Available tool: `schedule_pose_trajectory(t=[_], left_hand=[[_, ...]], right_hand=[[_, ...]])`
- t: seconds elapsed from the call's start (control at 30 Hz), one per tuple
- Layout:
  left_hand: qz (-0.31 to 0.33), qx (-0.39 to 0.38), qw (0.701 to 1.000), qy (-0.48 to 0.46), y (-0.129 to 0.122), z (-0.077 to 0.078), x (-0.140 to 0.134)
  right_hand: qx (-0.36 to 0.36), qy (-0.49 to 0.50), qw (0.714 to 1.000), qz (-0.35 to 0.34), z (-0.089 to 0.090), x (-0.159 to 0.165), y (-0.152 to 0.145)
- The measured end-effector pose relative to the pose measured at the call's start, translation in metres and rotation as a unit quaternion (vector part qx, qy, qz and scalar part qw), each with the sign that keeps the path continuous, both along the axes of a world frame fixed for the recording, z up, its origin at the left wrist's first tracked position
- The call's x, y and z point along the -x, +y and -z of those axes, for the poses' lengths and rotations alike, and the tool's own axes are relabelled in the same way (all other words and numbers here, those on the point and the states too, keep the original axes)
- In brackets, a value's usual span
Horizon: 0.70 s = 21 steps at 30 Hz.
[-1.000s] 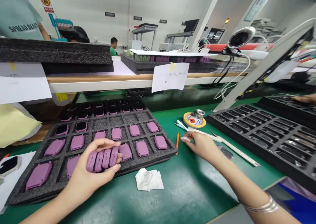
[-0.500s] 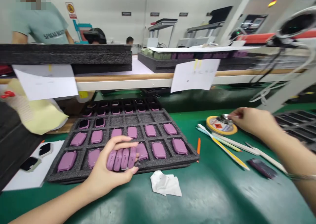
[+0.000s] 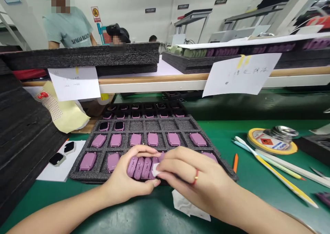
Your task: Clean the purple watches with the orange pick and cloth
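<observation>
Our left hand [image 3: 121,184] was half closed, its fingers curled over the far side of a row of purple watch cases [image 3: 139,168] and its thumb along the near side; we counted at least four, standing side by side on edge. From our side, that row showed against the near part of a black foam tray [image 3: 154,125]. Taking the held row as the clock's centre, with twelve straight ahead, our right hand [image 3: 198,179] was at three o'clock, its thumb and forefinger pinched together on a small white wipe [image 3: 155,170] at the rightmost case, which our fingers partly covered.

At twelve, the tray stretched away from us, with more purple pieces [image 3: 153,139] set in its compartments. On the green table [image 3: 123,215], a crumpled white cloth [image 3: 189,207] lay at four o'clock, partly hidden by our right hand. We had an orange stick [image 3: 235,163] at three, a yellow-and-white brush [image 3: 283,180] farther out, and a yellow-edged roll [image 3: 265,143] at two, with a shiny metal piece [image 3: 285,132] at its far side. At nine o'clock, two watches [image 3: 57,159] rested on a white sheet [image 3: 73,163].
</observation>
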<state>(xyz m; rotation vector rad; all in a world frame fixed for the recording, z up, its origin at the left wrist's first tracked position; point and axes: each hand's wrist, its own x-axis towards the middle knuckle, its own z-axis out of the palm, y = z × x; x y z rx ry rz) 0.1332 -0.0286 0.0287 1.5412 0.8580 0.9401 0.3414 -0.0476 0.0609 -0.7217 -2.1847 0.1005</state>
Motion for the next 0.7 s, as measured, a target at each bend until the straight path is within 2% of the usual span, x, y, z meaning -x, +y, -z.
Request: schedule_pose_trajectory(t=[0.07, 0.17, 0.3, 0.5, 0.7], left_hand=[[0.008, 0.023, 1.000, -0.001, 0.001, -0.001, -0.001], [0.012, 0.060, 0.998, 0.004, 0.004, -0.002, -0.002], [-0.002, 0.061, 0.998, 0.018, 0.006, -0.003, -0.004], [0.022, 0.074, 0.997, -0.004, 0.005, -0.001, -0.004], [0.037, 0.057, 0.998, 0.006, 0.006, -0.002, -0.004]], right_hand=[[-0.003, -0.014, 1.000, -0.018, 0.007, 0.006, 0.006], [0.000, 0.018, 1.000, -0.019, 0.018, 0.004, 0.016], [0.004, 0.048, 0.998, -0.043, 0.029, -0.002, 0.024], [0.021, 0.063, 0.996, -0.061, 0.030, -0.007, 0.027], [-0.007, 0.033, 0.998, -0.058, 0.029, -0.005, 0.022]])
